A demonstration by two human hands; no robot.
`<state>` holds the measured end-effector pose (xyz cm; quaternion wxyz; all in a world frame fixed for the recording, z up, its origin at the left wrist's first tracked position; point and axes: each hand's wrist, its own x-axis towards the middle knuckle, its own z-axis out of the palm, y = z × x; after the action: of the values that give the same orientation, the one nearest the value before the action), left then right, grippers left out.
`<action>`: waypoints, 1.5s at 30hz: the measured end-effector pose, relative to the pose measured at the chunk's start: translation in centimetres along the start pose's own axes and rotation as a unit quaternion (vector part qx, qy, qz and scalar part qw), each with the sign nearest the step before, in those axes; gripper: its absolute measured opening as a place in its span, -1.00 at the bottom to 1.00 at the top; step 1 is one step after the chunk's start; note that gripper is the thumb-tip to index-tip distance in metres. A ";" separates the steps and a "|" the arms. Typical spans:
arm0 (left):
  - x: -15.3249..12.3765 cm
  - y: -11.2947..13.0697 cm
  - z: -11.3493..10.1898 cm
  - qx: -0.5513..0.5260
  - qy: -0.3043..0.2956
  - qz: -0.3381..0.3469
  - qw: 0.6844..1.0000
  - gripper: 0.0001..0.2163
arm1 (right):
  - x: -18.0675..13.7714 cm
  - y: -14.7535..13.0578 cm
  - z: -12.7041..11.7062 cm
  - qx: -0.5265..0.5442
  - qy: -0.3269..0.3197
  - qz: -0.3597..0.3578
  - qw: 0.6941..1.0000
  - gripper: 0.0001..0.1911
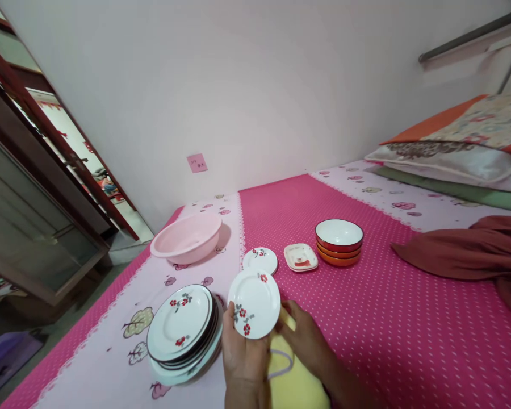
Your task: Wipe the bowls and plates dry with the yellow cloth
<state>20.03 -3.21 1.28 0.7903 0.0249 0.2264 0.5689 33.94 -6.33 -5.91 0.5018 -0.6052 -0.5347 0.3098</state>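
Note:
My left hand (243,355) supports a small white plate (258,301) with red flowers, palm underneath and thumb over its rim. At the plate's right edge my right hand (302,335) is closed on a yellow cloth (300,380), which hangs below with a pale loop. Part of the right fingers is hidden by the cloth and plate. Just beyond the held plate lies another small flowered plate (259,260), partly covered by it. To the left, larger flowered plates (179,324) are piled up. A square dish (301,257) with a red print rests farther to the right.
Several nested bowls (339,241), red and orange outside, stand right of the square dish. A pink basin (187,238) sits at the back left. Pillows (460,159) and a brown-red cloth (455,250) lie on the right of the pink dotted bedspread (281,216). A wall (281,96) rises behind.

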 end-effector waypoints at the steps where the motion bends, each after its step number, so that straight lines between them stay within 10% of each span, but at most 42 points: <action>1: 0.3 0.0 -0.7 -0.006 -0.023 -0.004 1.000 -0.65 | 0.0 -0.2 -0.1 0.006 0.002 -0.005 1.000 -0.62; 13: 0.0 -0.4 -1.3 -0.009 -0.085 0.039 0.996 -0.58 | 0.6 -2.4 -8.2 0.242 -0.002 0.117 0.963 -0.49; 17: 0.1 -0.5 -1.0 -0.008 -0.057 0.060 0.997 -0.61 | 2.0 -1.2 -10.4 -0.004 0.051 0.029 0.998 -0.60; 22: 1.3 -1.0 -2.0 -0.017 -0.036 0.063 0.997 -0.63 | 3.7 -3.3 -9.5 -0.212 0.048 -0.097 0.971 -0.60; 37: 1.6 -0.2 -2.1 -0.006 -0.037 0.044 0.998 -0.60 | 2.1 -8.5 -13.1 0.140 0.120 0.073 0.980 -0.55; 41: 1.5 -0.6 -2.1 -0.007 -0.057 0.024 0.998 -0.61 | 2.2 -8.2 -15.9 -0.074 0.267 0.067 0.959 -0.67; 45: 1.6 -0.9 -2.4 -0.001 -0.042 0.029 0.999 -0.63 | 2.5 -7.0 -16.8 -0.153 0.278 0.066 0.946 -0.67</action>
<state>20.33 -2.62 -1.67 0.7822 0.0543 0.1913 0.5905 47.46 -9.07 6.20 0.5106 -0.7705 -0.3740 0.0760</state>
